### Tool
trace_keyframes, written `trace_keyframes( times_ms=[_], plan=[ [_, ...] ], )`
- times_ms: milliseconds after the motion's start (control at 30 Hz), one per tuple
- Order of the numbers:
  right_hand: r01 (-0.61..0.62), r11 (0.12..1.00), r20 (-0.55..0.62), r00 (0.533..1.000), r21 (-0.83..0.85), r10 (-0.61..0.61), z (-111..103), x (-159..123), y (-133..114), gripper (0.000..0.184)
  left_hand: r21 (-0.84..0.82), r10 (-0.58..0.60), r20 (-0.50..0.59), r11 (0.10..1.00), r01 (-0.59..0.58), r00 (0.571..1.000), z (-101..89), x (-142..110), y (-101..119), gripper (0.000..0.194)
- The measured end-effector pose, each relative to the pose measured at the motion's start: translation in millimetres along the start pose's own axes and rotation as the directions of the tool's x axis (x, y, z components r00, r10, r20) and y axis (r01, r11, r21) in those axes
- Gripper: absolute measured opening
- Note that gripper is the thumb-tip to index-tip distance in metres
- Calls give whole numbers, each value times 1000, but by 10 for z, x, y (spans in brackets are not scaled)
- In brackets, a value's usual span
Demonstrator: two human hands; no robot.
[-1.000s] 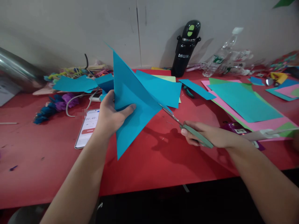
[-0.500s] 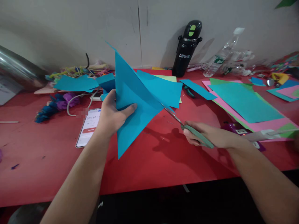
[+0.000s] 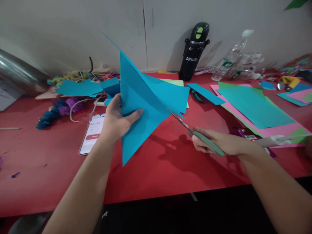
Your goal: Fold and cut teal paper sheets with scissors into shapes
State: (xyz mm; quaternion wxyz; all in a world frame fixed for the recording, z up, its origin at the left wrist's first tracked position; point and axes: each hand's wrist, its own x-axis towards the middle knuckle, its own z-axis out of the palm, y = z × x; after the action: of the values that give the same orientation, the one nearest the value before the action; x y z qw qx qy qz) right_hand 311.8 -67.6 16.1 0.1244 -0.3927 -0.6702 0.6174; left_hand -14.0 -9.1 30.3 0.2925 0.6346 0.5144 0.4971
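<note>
Above the red table, my left hand [image 3: 119, 118] grips a blue sheet of paper [image 3: 138, 91], thumb on the near face and fingers behind. The paper tapers to a point at the bottom, and a thin strip curls off its upper edge. Closed round green-handled scissors [image 3: 207, 142], my right hand [image 3: 212, 139] is at the right of the sheet. The scissor blades reach the paper's right edge, where they overlap a cut flap. How far apart the blades are is hard to make out. Part of the left fingers is hidden by the paper.
A phone [image 3: 91, 136] showing a timer lies beside my left forearm. Behind stand a black bottle [image 3: 192, 55] and a clear plastic bottle [image 3: 229, 60]. Pink, green and blue paper sheets [image 3: 258, 107] are stacked at right. Blue paper pieces and a purple crepe bundle [image 3: 69, 105] lie at left.
The scissor tips have shifted slightly left and up along the cut. The thin strip at the top of the paper leans farther left. My left hand keeps its grip.
</note>
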Motion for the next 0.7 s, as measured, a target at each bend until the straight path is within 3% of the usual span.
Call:
trace_keyframes(
  times_ms=[700],
  plan=[
    [-30, 999, -16, 999, -35, 29, -11, 15, 69, 38, -46, 39, -22, 998, -40, 999, -4, 10, -58, 50]
  ],
)
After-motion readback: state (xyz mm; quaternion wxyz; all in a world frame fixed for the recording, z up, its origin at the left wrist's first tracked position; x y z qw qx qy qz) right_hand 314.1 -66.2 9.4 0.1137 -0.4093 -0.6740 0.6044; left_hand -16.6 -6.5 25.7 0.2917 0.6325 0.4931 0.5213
